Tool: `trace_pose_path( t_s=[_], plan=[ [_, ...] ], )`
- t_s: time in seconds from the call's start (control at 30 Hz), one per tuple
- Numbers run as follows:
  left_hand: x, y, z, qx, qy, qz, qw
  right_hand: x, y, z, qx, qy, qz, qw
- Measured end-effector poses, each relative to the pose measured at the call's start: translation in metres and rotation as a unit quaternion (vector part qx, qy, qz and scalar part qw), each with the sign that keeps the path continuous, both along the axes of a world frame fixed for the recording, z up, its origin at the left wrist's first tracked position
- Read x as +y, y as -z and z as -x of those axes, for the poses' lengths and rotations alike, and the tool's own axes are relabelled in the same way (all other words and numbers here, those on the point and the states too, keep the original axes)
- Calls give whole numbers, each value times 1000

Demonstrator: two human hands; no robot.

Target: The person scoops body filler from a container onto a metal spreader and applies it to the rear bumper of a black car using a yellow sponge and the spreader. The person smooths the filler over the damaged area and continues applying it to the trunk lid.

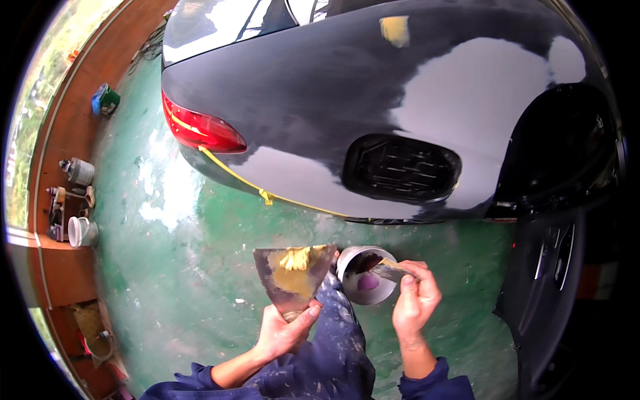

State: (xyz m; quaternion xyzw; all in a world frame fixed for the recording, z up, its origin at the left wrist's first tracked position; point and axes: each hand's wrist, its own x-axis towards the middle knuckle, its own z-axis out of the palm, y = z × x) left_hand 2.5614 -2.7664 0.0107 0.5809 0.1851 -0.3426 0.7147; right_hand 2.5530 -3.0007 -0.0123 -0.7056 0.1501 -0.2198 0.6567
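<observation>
The left hand (285,329) grips a broad scraper (275,276) face-up, presumably so the yellow filler (295,259) stays on; the right hand (415,304) pinches a spreader (393,269)

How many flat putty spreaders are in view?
2: a wide dark metal spreader bearing yellow putty in the left hand, and a narrower grey spreader in the right hand, at the pale round bucket. Others may be hidden.

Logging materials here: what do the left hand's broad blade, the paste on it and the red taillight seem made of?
Broad blade: probably metal, dull grey, judging by its thin straight edge. Paste: putty-like, apparently matte yellow, heaped in folds. Taillight: likely plastic, glossy red with bright reflections.
</observation>
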Motion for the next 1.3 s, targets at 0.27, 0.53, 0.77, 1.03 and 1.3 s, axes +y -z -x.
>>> trace_pose_path(
  t_s=[0.27, 0.53, 0.77, 1.03, 1.3],
  plan=[
    [16, 65, 26, 24, 32, -9, 999, -144, 21, -54, 276, -496, 29, 822],
    [-25, 109, 24, 27, 88, 7, 996, -197, 187, -29, 431, -588, 38, 683],
    [-86, 117, 28, -32, 102, -6, 994, -143, 229, 54, 291, -340, -274, 851],
    [-184, 124, 47, -82, 61, 27, 994, -157, 145, 105, -21, -21, -530, 848],
    [-252, 143, 38, -103, 149, 116, 977, -253, 130, 82, -112, -53, -244, 962]
  ],
)
